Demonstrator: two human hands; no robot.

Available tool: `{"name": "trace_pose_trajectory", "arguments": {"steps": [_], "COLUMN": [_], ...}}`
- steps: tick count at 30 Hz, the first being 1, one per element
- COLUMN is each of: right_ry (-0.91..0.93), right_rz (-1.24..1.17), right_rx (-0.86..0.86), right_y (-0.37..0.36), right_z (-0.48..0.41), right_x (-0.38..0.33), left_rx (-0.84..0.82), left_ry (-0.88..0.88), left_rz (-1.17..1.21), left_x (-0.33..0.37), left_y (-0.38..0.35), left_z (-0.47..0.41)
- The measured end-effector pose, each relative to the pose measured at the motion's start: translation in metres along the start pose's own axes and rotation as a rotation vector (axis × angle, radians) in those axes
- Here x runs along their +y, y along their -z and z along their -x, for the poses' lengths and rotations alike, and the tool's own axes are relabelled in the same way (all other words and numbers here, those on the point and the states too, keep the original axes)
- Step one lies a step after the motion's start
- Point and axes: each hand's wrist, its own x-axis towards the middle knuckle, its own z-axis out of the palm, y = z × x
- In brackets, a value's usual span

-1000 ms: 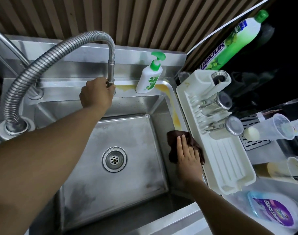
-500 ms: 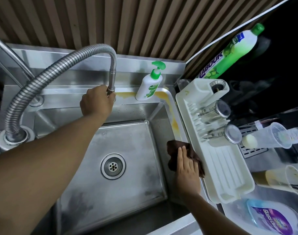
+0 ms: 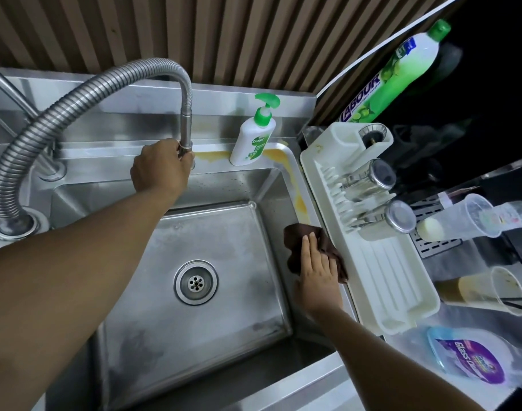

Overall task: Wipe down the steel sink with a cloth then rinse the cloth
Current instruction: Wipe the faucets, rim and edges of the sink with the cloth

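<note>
My left hand [image 3: 162,167] grips the faucet spout [image 3: 186,126]; my right hand [image 3: 317,280] lies flat, pressing the brown cloth [image 3: 295,235] on the sink [image 3: 218,318] rim (stained yellow). Two steel cups [image 3: 372,179] lie in the white rack [image 3: 381,277].

I count one steel sink [image 3: 194,330] with one drain [image 3: 196,282], one flexible faucet hose [image 3: 76,105] and one brown cloth [image 3: 298,235]. I also count two hands, left [image 3: 162,169] and right [image 3: 317,277]. Alongside stand one pump bottle [image 3: 254,137], one white rack [image 3: 387,280] holding two steel cups [image 3: 372,176], and two clear plastic cups [image 3: 476,218].
</note>
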Motion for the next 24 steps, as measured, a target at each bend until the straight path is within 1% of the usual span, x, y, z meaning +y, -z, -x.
{"name": "trace_pose_trajectory", "arguments": {"steps": [5,8,11,15,19,24], "right_ry": [-0.003,-0.013,0.025,0.031,0.032,0.014], "right_rz": [-0.018,-0.009,0.022,-0.008,-0.025,-0.057], "right_rx": [-0.008,-0.021,-0.057,-0.088,-0.118,-0.052], "right_y": [-0.009,0.001,0.013,0.022,0.016,-0.001], "right_z": [0.019,0.006,-0.017,-0.033,-0.008,0.022], "right_x": [0.005,0.002,-0.001,-0.006,-0.001,0.006], "left_rx": [-0.007,-0.003,0.0,-0.006,-0.015,-0.015], "left_ry": [-0.001,0.013,0.01,0.008,0.011,0.004], "left_rz": [0.002,0.012,0.001,-0.001,-0.009,0.004], "left_x": [0.003,0.003,0.002,0.003,0.005,0.005], "left_y": [0.002,0.004,0.003,0.004,0.006,0.006], "left_z": [0.001,0.001,0.002,0.002,0.004,0.003]}}
